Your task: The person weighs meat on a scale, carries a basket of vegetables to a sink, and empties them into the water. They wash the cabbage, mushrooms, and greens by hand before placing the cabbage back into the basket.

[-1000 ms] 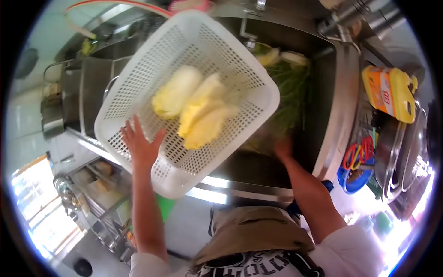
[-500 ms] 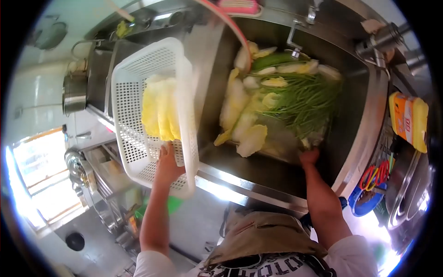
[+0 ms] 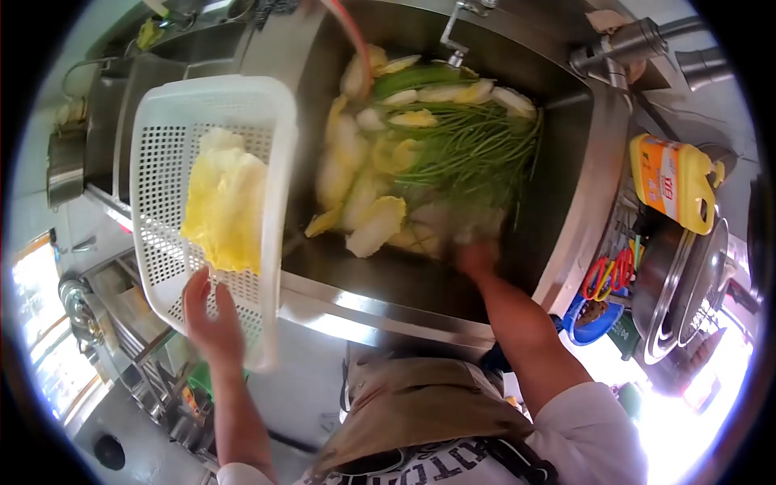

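Note:
My left hand [image 3: 213, 323] is open, its fingers apart, over the near end of a white perforated plastic basket [image 3: 284, 186]. Just beyond its fingertips, yellow cabbage leaves [image 3: 225, 212] lie in the basket. My right hand [image 3: 478, 257] reaches into the water of a steel sink [image 3: 558, 218], smeared by motion, so its fingers cannot be made out. Ahead of it in the water are long green stalks [image 3: 477, 149]. More pale and yellow cabbage leaves [image 3: 376, 226] float to its left.
A red hose [image 3: 349, 36] hangs into the sink near the tap [image 3: 454, 50]. Right of the sink stand a yellow jug [image 3: 675, 182], a blue bowl [image 3: 596, 322] with red-handled scissors [image 3: 610, 273] by it, and metal lids [image 3: 671, 299]. A steel pot [image 3: 65, 168] is at far left.
The whole view has shifted, moving sink and basket leftward. My left hand sits farther below the basket's leaves, which look more spread out. My right hand stays low in the sink, now blurred.

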### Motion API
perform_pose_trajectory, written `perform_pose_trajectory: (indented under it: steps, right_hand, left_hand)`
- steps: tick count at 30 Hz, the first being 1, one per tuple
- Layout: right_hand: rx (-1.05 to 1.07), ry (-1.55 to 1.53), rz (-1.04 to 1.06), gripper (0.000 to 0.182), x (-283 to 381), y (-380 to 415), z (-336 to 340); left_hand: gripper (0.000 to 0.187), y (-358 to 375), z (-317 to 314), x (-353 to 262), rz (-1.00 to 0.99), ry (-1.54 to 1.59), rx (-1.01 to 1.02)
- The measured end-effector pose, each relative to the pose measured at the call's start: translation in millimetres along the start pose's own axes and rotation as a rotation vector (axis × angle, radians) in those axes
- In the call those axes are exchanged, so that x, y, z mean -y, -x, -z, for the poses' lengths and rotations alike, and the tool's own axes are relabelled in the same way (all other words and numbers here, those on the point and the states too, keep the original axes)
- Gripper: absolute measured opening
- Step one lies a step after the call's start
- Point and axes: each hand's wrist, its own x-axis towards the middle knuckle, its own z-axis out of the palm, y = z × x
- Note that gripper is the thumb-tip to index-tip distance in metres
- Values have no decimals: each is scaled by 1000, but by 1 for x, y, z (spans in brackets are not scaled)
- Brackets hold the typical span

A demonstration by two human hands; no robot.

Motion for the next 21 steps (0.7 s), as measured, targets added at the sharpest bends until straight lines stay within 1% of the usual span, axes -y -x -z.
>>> perform_pose_trajectory:
  steps: [1,2,3,4,5,6,7,8,9,10,11,12,13,14,15,16,17,18,19,20,21]
  right_hand:
    - [58,96,128,19,-1,4,-2]
    - [3,51,75,20,-4,8,3]
    - [-57,8,25,20,-6,5,11]
    - [-120,-37,-24,21,-8,0,19]
    - [-100,-89,-97,20,-13,-9,22]
    - [-78,-139,-167,21,-17,-18,21]
    - [-54,-188,-236,23,-21,-23,17]
    - [-191,-228,-173,25,-19,-18,6]
    - [-168,-192,-118,27,-11,-13,7]
    - [-147,-157,-62,30,-3,-9,9]
    - [46,-49,-34,31,3,3,19]
    - [20,-52,13,31,-5,6,14]
    - [-11,-57,66,31,-13,4,8]
    - [5,-3,73,31,-13,-5,12]
    - [20,51,80,31,-14,-14,16]
    - [94,160,34,32,-4,-18,29]
    - [174,264,-12,33,2,-22,33]
    - [179,104,-95,32,6,-28,31]
    - [187,-57,-180,32,10,-32,27]
    - [186,-215,-269,31,10,-36,21]
    - [64,-124,-138,30,11,-27,10]
  left_hand:
    - [24,11,2,-38,-133,-120,-77]
    - [17,30,-5,-59,-192,46,-69]
    - [16,45,-20,-74,-283,346,93]
    - [19,52,-43,-98,-308,525,291]
    - [21,53,-68,-121,-256,486,493]
    - [18,54,-112,-122,-298,325,574]
    - [24,50,-151,-121,-97,77,811]
    - [26,58,-221,-74,-380,-183,872]
    - [25,52,-272,-44,-317,-340,974]
    - [25,48,-304,-23,-253,-495,1076]
    - [25,50,-315,0,-177,-511,1101]
    - [26,50,-323,17,-102,-526,1122]
    - [29,47,-324,29,-68,-547,1134]
    - [31,44,-323,31,-34,-575,1141]
    - [31,42,-331,26,-73,-529,1079]
    - [30,42,-336,21,-113,-493,1025]
    - [30,44,-340,14,-2,-387,1015]
    - [29,46,-344,7,106,-281,996]
    - [30,51,-349,-10,365,-101,1002]
    - [31,52,-357,-13,409,-36,1010]
    - [33,54,-364,-16,454,28,1015]
